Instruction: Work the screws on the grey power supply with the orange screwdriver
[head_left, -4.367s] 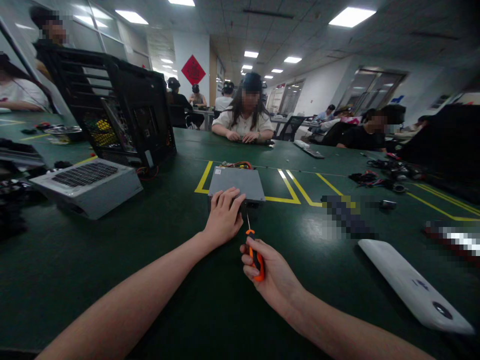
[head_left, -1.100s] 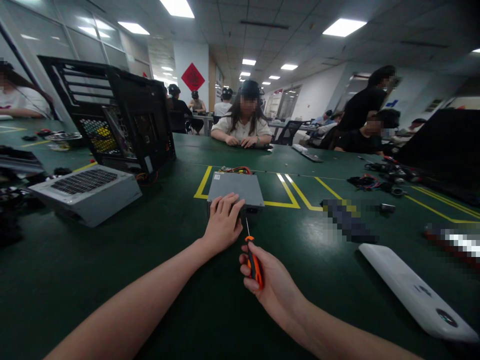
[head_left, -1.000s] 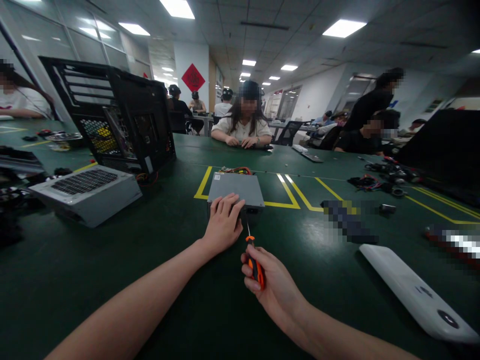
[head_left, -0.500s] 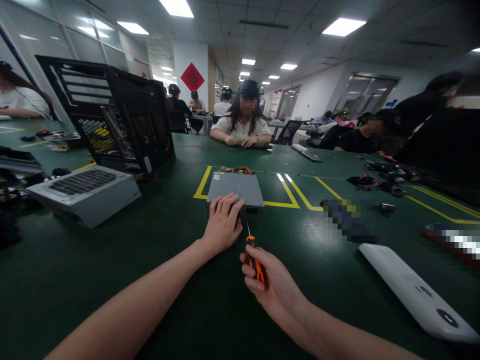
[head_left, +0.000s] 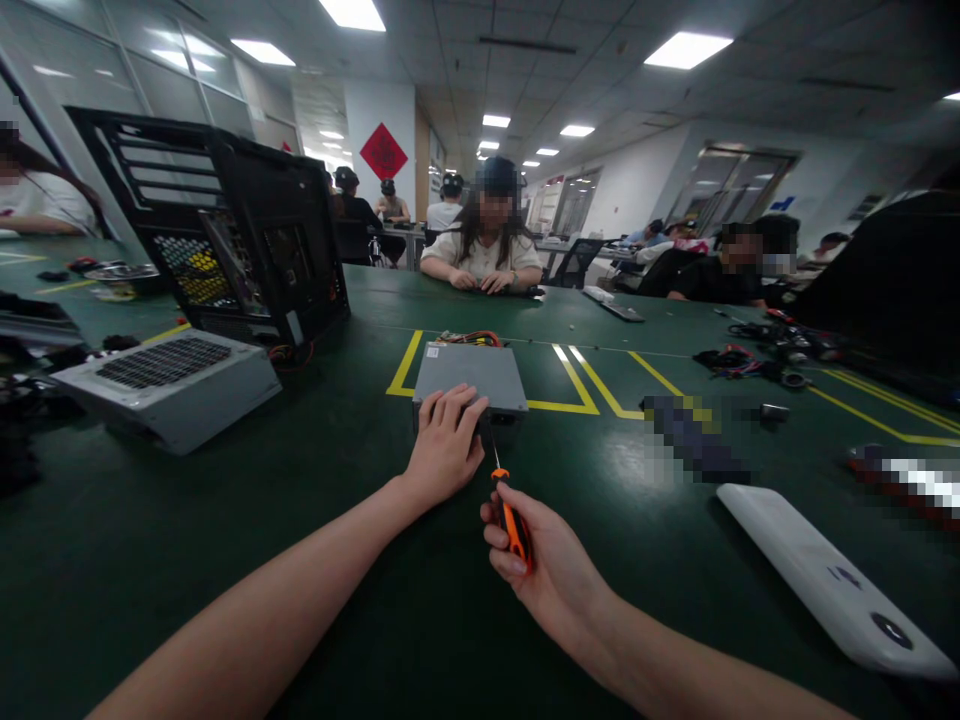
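Note:
A grey power supply box (head_left: 471, 376) lies flat on the green table, with coloured wires (head_left: 469, 338) at its far end. My left hand (head_left: 445, 443) rests on its near edge, fingers laid flat on the lid. My right hand (head_left: 541, 560) is closed round an orange-and-black screwdriver (head_left: 511, 516). The screwdriver's thin shaft points at the near face of the box, just right of my left hand. Whether the tip touches the box is not clear.
A black computer case (head_left: 238, 238) and a second grey power supply (head_left: 169, 386) stand at the left. A white oblong panel (head_left: 831, 580) lies at the right, cables (head_left: 739, 362) further back. Yellow tape lines (head_left: 581, 385) mark the table. Several people sit at the far side.
My hands stay in almost the same place with the screwdriver at the box. A person standing at the back right has moved out of view.

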